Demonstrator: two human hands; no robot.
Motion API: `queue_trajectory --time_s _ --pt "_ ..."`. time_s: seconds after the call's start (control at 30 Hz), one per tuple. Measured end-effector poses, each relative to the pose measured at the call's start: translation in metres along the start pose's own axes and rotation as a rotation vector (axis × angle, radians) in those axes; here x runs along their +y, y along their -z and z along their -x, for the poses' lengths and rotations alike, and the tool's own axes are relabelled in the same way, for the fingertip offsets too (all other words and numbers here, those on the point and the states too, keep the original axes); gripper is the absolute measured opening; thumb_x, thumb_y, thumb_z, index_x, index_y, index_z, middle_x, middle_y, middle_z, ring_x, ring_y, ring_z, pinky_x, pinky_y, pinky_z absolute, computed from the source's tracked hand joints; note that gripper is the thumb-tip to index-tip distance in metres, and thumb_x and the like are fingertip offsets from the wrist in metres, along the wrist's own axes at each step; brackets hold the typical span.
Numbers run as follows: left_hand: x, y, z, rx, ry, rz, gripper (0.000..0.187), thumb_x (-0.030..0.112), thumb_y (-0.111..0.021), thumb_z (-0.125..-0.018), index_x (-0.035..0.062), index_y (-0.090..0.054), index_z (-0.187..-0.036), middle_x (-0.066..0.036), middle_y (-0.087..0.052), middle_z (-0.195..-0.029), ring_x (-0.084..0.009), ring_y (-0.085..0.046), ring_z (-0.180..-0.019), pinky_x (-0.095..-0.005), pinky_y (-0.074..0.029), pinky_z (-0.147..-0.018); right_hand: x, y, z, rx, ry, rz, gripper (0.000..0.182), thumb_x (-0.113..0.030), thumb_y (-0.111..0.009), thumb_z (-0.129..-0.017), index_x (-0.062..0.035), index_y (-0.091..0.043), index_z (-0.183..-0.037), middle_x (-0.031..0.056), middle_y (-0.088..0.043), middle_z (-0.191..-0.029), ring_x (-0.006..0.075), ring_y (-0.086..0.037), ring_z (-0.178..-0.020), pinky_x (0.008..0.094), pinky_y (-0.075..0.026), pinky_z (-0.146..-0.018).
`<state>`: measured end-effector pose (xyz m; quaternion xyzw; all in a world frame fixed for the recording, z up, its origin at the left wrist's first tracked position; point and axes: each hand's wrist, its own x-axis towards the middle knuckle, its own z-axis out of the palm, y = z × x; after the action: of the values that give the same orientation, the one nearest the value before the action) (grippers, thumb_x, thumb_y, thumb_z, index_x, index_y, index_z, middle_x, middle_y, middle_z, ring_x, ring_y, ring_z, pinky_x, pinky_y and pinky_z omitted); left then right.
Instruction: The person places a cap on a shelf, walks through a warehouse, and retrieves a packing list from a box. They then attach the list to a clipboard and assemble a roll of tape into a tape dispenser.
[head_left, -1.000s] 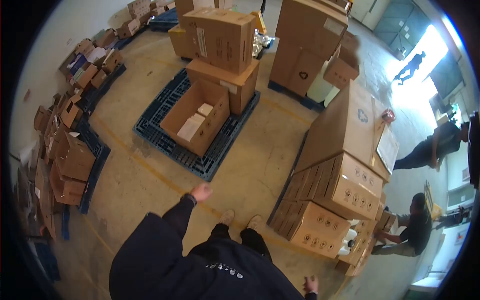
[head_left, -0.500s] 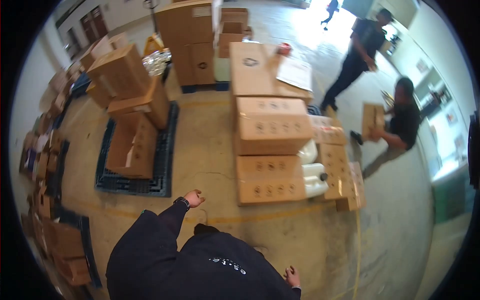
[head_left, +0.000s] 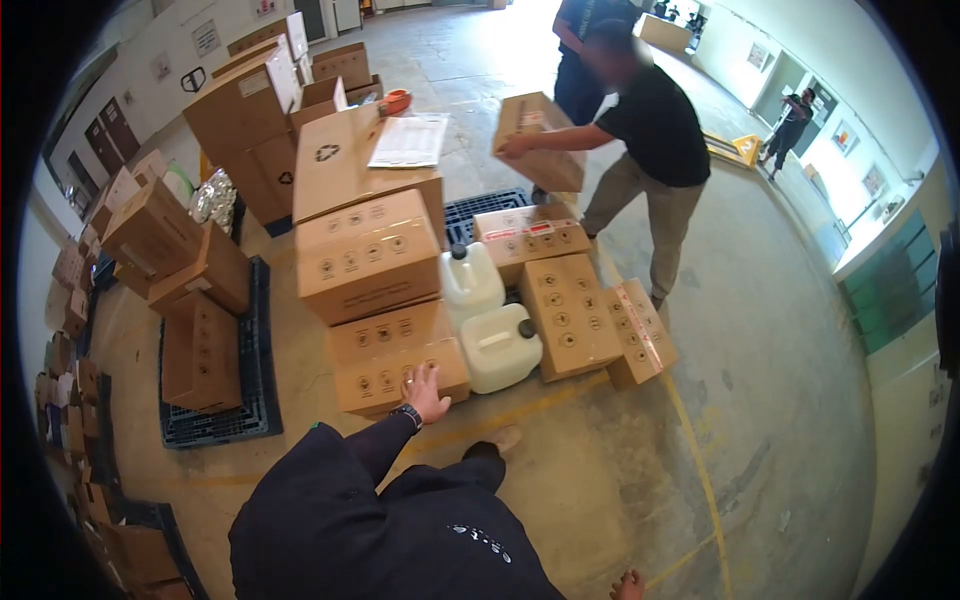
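My left hand (head_left: 428, 394) has its fingers spread over the near edge of the lower cardboard carton (head_left: 390, 345), with a dark watch on the wrist. Another taped carton (head_left: 368, 252) is stacked behind and above that one. To the right of my left hand stand two white plastic jerrycans (head_left: 500, 350) with black caps. Low at the bottom edge, my right hand (head_left: 628, 587) hangs over the floor, partly cut off by the frame, its fingers apart and nothing in them.
A person (head_left: 655, 130) across the stack holds a carton (head_left: 540, 140); others stand farther back. Cartons (head_left: 570, 312) sit right of the jerrycans. Papers (head_left: 408, 140) and an orange tape dispenser (head_left: 396, 101) lie on a big box. Left is a loaded dark pallet (head_left: 262, 350).
My view has swung right and nearer the stack. My left hand has gone from the air onto the lower carton. The person with the carton has come up to the stack's far side.
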<state>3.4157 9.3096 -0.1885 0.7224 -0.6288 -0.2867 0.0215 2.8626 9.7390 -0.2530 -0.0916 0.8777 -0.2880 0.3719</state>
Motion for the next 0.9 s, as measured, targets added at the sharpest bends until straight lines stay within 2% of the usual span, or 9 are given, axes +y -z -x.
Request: queue_trajectory --time_s 0.1,0.17,0.23,0.37,0.43,0.47,0.5,0.8,0.9 --pt "0.040 -0.042 -0.041 0.239 0.002 -0.072 0.078 0.033 -0.066 -0.080 0.0083 -0.031 -0.145 -0.023 -0.023 -0.150 -0.0432 -0.016 -0.140 -0.0574 -0.018 -0.112 -0.113 -0.015 -0.006 -0.044 0.086 0.146 0.058 -0.029 -0.063 -0.088 -0.0007 -0.048 -0.136 0.0216 -0.066 -0.108 0.0272 -0.066 -0.090 0.0375 -0.053 -0.076" --pt "0.082 -0.061 -0.064 0.339 -0.085 -0.019 0.079 0.029 -0.066 -0.078 0.0095 -0.030 -0.146 -0.022 -0.024 -0.149 -0.0424 -0.017 -0.139 -0.0560 -0.019 -0.111 -0.140 -0.005 -0.047 -0.134 0.439 0.495 0.058 -0.023 -0.063 -0.090 -0.0017 -0.044 -0.140 0.0166 -0.067 -0.108 0.0224 -0.066 -0.083 0.0330 -0.053 -0.067" --pt "0.128 -0.083 -0.095 0.420 -0.200 -0.069 0.078 0.028 -0.067 -0.077 0.0098 -0.032 -0.145 -0.020 -0.030 -0.146 -0.0402 -0.032 -0.131 -0.0523 -0.029 -0.107 -0.162 0.009 -0.090 -0.135 0.406 0.464 0.057 -0.024 -0.063 -0.090 -0.0018 -0.044 -0.139 0.0147 -0.068 -0.105 0.0202 -0.065 -0.081 0.0320 -0.052 -0.064" --pt "0.205 -0.157 -0.179 -0.101 -0.271 0.233 0.063 0.034 -0.065 -0.081 0.0056 -0.049 -0.135 -0.019 -0.056 -0.126 -0.0323 -0.057 -0.113 -0.0435 -0.045 -0.096 -0.213 0.051 -0.154 -0.181 0.160 0.243 0.055 -0.024 -0.062 -0.091 -0.0021 -0.045 -0.139 0.0095 -0.067 -0.096 0.0148 -0.064 -0.074 0.0288 -0.049 -0.056" --pt "0.303 -0.101 -0.191 -0.867 0.131 0.263 0.063 0.043 -0.064 -0.083 0.0025 -0.054 -0.130 -0.022 -0.061 -0.120 -0.0337 -0.060 -0.111 -0.0427 -0.046 -0.095 -0.226 0.072 -0.175 -0.161 0.096 0.210 0.054 -0.024 -0.061 -0.092 -0.0020 -0.045 -0.138 0.0073 -0.065 -0.091 0.0131 -0.062 -0.070 0.0275 -0.046 -0.052" --pt "0.319 -0.125 -0.225 -0.889 -0.188 -0.042 0.066 0.049 -0.063 -0.082 0.0006 -0.056 -0.128 -0.021 -0.063 -0.119 -0.0346 -0.063 -0.104 -0.0398 -0.049 -0.092 -0.243 0.084 -0.179 -0.125 -0.007 0.159 0.053 -0.024 -0.060 -0.092 -0.0020 -0.045 -0.138 0.0072 -0.065 -0.090 0.0134 -0.062 -0.069 0.0274 -0.047 -0.052" --pt "0.321 -0.161 -0.249 -0.640 -0.494 -0.058 0.064 0.047 -0.064 -0.082 -0.0005 -0.058 -0.125 -0.020 -0.066 -0.112 -0.0325 -0.064 -0.102 -0.0391 -0.050 -0.089 -0.258 0.097 -0.187 -0.086 -0.100 0.111 0.053 -0.024 -0.060 -0.092 -0.0019 -0.045 -0.138 0.0072 -0.064 -0.089 0.0137 -0.062 -0.069 0.0274 -0.047 -0.053" --pt "0.509 -0.178 -0.365 -0.089 -0.085 0.340 0.049 0.041 -0.062 -0.086 0.0004 -0.062 -0.113 -0.015 -0.069 -0.096 -0.0268 -0.066 -0.089 -0.0354 -0.051 -0.081 -0.315 0.206 -0.396 -0.347 -0.201 0.303 0.051 -0.026 -0.060 -0.093 -0.0022 -0.047 -0.136 0.0123 -0.063 -0.108 0.0166 -0.060 -0.068 0.0290 -0.049 -0.055" --pt "0.563 -0.190 -0.360 -0.227 0.172 0.328 0.047 0.042 -0.062 -0.085 0.0021 -0.065 -0.110 -0.016 -0.069 -0.097 -0.0285 -0.066 -0.092 -0.0378 -0.051 -0.083 -0.358 0.272 -0.514 -0.375 -0.101 0.364 0.053 -0.030 -0.060 -0.093 -0.0050 -0.047 -0.137 0.0122 -0.062 -0.115 0.0182 -0.061 -0.073 0.0303 -0.049 -0.058"
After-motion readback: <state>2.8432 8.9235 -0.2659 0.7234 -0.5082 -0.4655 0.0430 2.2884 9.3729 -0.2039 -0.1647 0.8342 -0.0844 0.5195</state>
